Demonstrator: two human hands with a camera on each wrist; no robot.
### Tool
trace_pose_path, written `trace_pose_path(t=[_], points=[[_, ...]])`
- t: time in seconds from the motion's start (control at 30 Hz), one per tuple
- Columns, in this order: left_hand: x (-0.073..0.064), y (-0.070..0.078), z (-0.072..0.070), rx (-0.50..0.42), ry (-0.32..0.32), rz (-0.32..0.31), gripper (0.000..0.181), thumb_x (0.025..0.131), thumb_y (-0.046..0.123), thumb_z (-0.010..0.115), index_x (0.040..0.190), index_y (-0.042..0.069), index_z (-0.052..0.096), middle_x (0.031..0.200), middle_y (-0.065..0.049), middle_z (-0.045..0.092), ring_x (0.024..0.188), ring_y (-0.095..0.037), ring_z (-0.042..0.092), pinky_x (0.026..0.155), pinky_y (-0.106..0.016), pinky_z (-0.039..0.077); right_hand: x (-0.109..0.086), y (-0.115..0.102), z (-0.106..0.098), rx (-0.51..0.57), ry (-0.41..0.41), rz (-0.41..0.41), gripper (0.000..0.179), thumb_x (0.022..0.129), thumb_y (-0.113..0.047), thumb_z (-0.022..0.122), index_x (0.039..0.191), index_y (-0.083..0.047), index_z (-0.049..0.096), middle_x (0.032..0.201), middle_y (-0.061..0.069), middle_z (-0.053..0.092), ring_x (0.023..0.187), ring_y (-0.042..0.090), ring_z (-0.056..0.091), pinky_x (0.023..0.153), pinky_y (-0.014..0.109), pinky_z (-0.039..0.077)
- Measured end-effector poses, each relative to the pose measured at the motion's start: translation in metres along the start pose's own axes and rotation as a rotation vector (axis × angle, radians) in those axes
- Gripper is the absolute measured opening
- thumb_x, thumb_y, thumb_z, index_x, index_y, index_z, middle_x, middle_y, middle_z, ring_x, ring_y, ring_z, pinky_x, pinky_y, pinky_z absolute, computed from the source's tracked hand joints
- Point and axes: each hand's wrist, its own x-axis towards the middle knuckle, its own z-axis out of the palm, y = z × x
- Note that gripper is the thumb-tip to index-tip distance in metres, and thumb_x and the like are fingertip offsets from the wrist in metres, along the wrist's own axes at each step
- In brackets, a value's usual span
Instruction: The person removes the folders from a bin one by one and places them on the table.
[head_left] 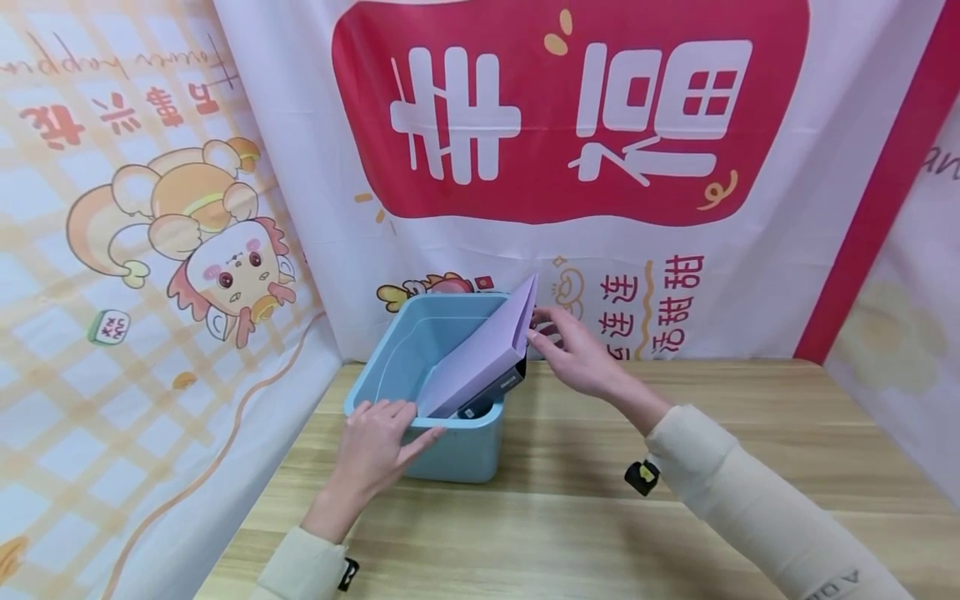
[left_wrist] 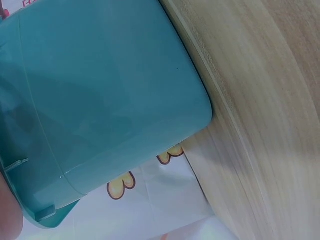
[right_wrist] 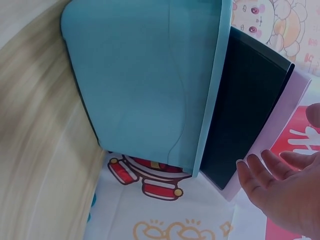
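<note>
Head view: the purple folder [head_left: 480, 354] leans inside the blue bin [head_left: 450, 457], its lower end within the bin's walls and its upper end jutting past the bin's right rim, a dark side [head_left: 491, 392] facing near right. The right hand [head_left: 581, 358], right of the bin, has its fingers loosely spread, fingertips seeming to touch the folder's raised edge — no closed hold on it. The left hand [head_left: 375, 446] holds the bin's near rim, fingers bent over it, thumb along the outer wall. To work this well, I'd brace that rim, guide the folder by its raised edge and mind its lower corner against the bin's inner wall. The bin's right rim could catch it; printed cloth [head_left: 787, 250] hangs close behind the bin, so the wooden table [head_left: 570, 517] — right and near side — offers more room.
</note>
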Motion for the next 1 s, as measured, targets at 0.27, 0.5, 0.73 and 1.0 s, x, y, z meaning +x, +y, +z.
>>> trace_pose_path(t=[0.27,0.5,0.73,1.0], points=[[0.000,0.000,0.000,-0.005,0.003,-0.004,0.045,0.084,0.064,0.053,0.067,0.025,0.037,0.061,0.012,0.039,0.055,-0.010,0.036,0.056,-0.028,0.025,0.005,-0.007,0.003,-0.017,0.022,0.032,0.055,0.094,-0.044,0.051,0.138,-0.013,0.040,0.122,0.005,0.050,0.105,0.017,0.053,0.084,0.038,0.048],[0.001,0.000,0.001,-0.006,0.024,0.009,0.045,0.083,0.063,0.055,0.066,0.025,0.036,0.060,0.012,0.037,0.054,-0.010,0.034,0.055,-0.028,0.024,0.012,-0.010,0.003,-0.042,0.034,0.048,0.064,0.090,-0.053,0.053,0.139,-0.014,0.038,0.121,0.005,0.051,0.109,0.021,0.051,0.084,0.040,0.047],[0.002,-0.001,0.001,-0.007,0.031,0.009,0.046,0.083,0.063,0.055,0.066,0.025,0.037,0.060,0.012,0.038,0.054,-0.010,0.034,0.055,-0.028,0.023,0.018,-0.013,0.003,-0.039,0.025,0.077,0.068,0.087,-0.054,0.056,0.140,-0.015,0.038,0.121,0.006,0.051,0.109,0.022,0.051,0.084,0.040,0.047],[0.002,0.000,0.001,-0.013,0.044,0.016,0.046,0.082,0.063,0.056,0.065,0.024,0.038,0.061,0.012,0.040,0.054,-0.010,0.034,0.055,-0.028,0.023,0.022,-0.018,0.001,-0.002,0.016,0.105,0.066,0.087,-0.051,0.058,0.137,-0.012,0.039,0.115,0.006,0.052,0.105,0.021,0.051,0.078,0.037,0.047]])
